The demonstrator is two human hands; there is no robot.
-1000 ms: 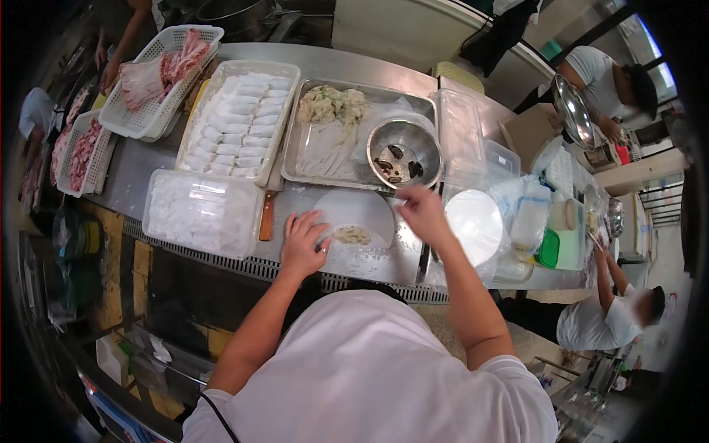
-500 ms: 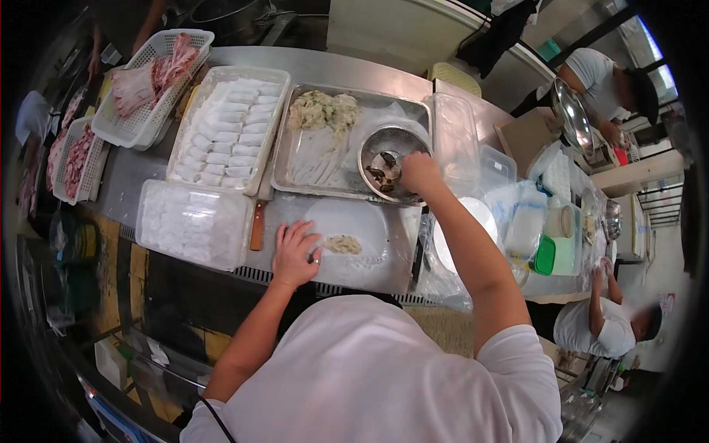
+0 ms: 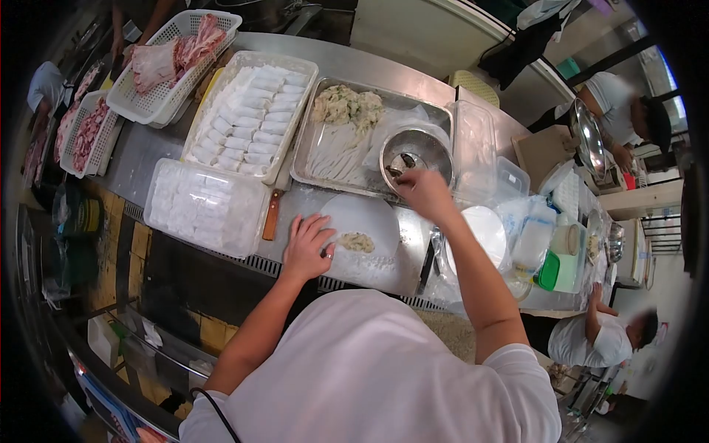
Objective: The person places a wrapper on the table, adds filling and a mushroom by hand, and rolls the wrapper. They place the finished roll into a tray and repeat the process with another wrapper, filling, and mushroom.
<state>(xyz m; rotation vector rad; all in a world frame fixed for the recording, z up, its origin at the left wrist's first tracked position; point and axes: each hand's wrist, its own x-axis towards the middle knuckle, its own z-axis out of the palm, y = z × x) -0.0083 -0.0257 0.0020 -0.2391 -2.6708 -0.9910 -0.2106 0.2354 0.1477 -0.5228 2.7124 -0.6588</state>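
Resting splayed, released left hand (image 3: 308,247) beside thin, rounded, white sheet (image 3: 365,213); holding right hand (image 3: 424,193) over round, silver metal bowl (image 3: 428,145); cannot tell if grasping.

Left hand (image 3: 305,251) splayed, palm down

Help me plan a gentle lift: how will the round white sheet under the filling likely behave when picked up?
The sheet looks thin and slightly see-through, so it will probably be floppy. It lies flat on the counter, so it may cling and need peeling. The small heap of filling sits off-centre, so it could slide if the sheet tilts.
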